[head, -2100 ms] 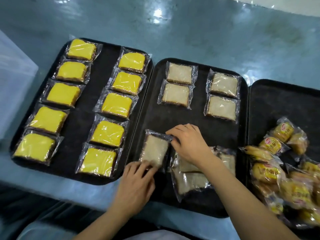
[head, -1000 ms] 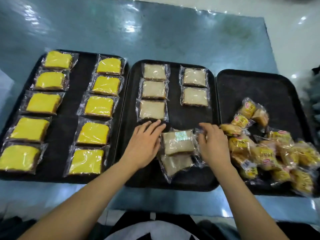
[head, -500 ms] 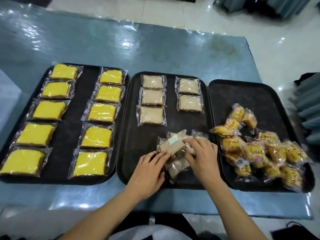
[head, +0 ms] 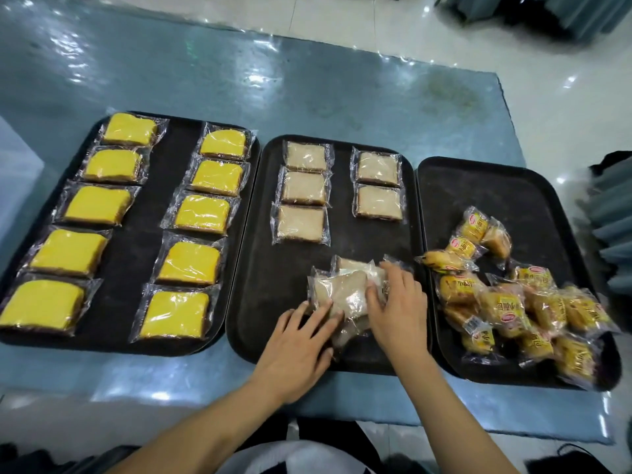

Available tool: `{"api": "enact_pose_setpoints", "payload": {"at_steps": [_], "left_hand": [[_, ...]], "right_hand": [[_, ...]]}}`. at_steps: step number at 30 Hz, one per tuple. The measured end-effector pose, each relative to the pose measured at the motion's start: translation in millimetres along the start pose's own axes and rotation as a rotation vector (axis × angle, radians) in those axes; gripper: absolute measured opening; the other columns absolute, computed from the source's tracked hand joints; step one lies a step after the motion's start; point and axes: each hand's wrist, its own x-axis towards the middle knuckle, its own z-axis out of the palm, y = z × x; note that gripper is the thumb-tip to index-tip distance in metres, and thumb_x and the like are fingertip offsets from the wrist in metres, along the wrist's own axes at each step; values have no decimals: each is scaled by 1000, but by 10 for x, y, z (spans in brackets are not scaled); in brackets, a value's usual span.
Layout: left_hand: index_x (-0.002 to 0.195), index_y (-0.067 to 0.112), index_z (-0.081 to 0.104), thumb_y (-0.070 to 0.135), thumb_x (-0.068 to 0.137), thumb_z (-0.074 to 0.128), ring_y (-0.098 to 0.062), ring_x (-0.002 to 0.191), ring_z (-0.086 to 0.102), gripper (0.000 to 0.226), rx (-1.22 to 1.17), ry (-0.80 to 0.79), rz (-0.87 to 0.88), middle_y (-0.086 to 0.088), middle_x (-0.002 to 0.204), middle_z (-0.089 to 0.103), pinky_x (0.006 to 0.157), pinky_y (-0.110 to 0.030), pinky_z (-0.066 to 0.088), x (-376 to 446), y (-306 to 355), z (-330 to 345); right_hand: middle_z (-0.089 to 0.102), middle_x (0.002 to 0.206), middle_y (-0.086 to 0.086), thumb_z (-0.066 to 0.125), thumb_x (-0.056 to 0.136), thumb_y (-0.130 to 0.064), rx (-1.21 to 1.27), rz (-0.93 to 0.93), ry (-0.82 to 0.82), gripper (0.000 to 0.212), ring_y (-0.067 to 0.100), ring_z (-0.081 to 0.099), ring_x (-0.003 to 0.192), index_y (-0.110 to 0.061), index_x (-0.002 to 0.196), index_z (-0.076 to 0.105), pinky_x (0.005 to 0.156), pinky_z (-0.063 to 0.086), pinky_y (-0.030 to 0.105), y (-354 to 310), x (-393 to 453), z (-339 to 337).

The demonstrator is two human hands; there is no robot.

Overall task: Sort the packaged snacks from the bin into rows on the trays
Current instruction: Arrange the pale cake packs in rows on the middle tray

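- A blue counter (head: 307, 80) carries three black trays side by side.
- The left tray (head: 171, 206) holds yellow cakes (head: 201, 213) in clear wrappers, set in two rows of five.
- The middle tray (head: 270, 289) holds pale brown cakes (head: 302, 188) in clear wrappers: a row of three on its left side and a row of two on its right side.
- At the near end of the middle tray lies a loose pile of wrapped cakes (head: 342, 292), overlapping and tilted.
- The left hand (head: 297, 347) lies at the near left edge of that pile, its grip spread, with straight fingers (head: 321, 311) touching the top packet.
- The right hand (head: 398, 311) rests on the pile's right side, fingers curled over the packets; I cannot tell whether its grip is pinching one.
- The right tray (head: 513, 200) holds a jumbled heap of small yellow snack packs (head: 506, 302) with red labels, lying in its near half.
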Motion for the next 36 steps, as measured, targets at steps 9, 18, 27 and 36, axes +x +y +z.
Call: {"api": "enact_pose_setpoints", "payload": {"at_steps": [9, 18, 27, 36], "left_hand": [[157, 29, 30, 57, 100, 19, -31, 147, 33, 64, 70, -40, -284, 4, 159, 38, 118, -47, 27, 10, -554, -50], [145, 20, 52, 55, 96, 23, -42, 140, 39, 68, 160, -30, -376, -8, 152, 48, 114, -56, 29, 49, -866, -169], [157, 30, 25, 52, 100, 15, -31, 151, 20, 62, 59, 1, 20, 0, 165, 23, 121, -50, 18, 460, -172, -290], [157, 27, 26, 51, 96, 30, -30, 148, 26, 65, 43, -126, 124, 3, 164, 27, 119, -46, 19, 497, 29, -126]], "right_hand": [[49, 152, 8, 47, 98, -41, -197, -429, -262, 56, 28, 45, 139, -16, 148, 50, 123, 22, 52, -315, -241, 499], [52, 144, 2, 51, 92, -34, -176, -361, -230, 52, 26, 47, 133, -23, 142, 50, 118, 26, 50, -491, -73, 358], [27, 165, 1, 62, 92, -26, -393, 46, -265, 79, 21, 22, 153, -22, 160, 21, 126, 14, 43, 687, -374, 14], [66, 94, 0, 63, 97, -29, -227, -77, 174, 18, 26, 60, 87, -20, 112, 67, 78, 44, 42, 375, -281, -164]]}}
